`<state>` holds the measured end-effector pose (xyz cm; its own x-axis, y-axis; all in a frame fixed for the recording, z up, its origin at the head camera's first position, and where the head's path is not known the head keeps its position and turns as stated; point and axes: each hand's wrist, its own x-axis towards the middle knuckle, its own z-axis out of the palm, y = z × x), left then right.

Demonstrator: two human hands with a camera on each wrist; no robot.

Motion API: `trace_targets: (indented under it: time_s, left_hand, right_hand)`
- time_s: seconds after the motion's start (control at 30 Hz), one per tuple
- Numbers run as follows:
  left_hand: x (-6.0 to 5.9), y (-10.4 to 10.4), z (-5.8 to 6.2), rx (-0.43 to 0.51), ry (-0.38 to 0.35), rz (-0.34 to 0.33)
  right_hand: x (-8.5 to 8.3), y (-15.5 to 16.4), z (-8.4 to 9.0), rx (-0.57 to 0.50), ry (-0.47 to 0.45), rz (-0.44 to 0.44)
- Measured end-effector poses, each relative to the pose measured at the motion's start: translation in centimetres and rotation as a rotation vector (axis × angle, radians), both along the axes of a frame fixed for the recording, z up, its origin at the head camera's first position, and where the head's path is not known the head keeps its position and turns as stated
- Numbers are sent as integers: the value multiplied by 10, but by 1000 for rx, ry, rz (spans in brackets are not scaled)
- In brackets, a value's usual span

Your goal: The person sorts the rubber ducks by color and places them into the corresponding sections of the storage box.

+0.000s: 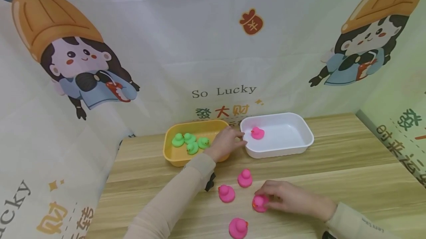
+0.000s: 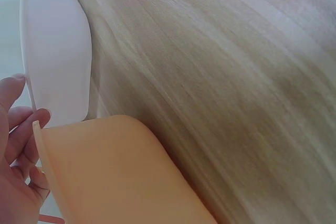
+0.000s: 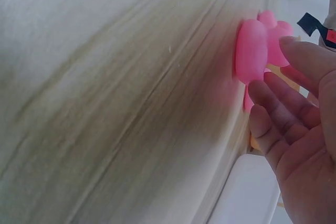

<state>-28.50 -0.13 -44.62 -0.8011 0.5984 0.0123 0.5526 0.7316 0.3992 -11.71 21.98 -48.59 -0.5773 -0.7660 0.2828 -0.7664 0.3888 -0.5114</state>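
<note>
While we look down across the wooden table (image 1: 349, 165), the white tray (image 1: 293, 146) sits at about one o'clock from its middle, with the yellow tray (image 1: 173, 157) touching it on the nine o'clock side. One pink duck (image 1: 257, 133) stands in the white tray, and four green ducks (image 1: 190, 142) huddle in the yellow one. Our left hand (image 1: 226, 143) rests over the seam between the two trays — fingers loosely bent, nothing in them. Our right hand (image 1: 289, 197) lies at five o'clock, fingertips pinching a pink duck on the table (image 1: 259, 202). Three loose pink ducks (image 1: 227, 193) stand near it — at eleven, nine and seven o'clock from that duck.
</note>
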Motion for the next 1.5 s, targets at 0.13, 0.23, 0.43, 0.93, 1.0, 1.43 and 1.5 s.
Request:
trace_targets:
  time_s: [0.13,0.23,0.43,0.93,1.0,1.43,1.5]
  left_hand:
    - [0,0,-1,2,1,-3]
    - [0,0,-1,0,5,-4]
    - [0,0,-1,-1,7,-5]
    - [0,0,-1,-4,-1,-1]
    - [0,0,-1,-8,1,0]
    - [0,0,-1,-6,13,-4]
    - [-1,0,-1,-7,17,-7]
  right_hand:
    - [0,0,-2,-12,15,11]
    - [0,0,-2,-10,17,15]
    - [-1,-1,-3,-7,35,20]
    - [-1,-2,3,33,-64,-45]
    - [0,0,5,39,-84,-58]
    - [-10,18,22,31,-37,-134]
    - [-12,21,26,37,-46,-143]
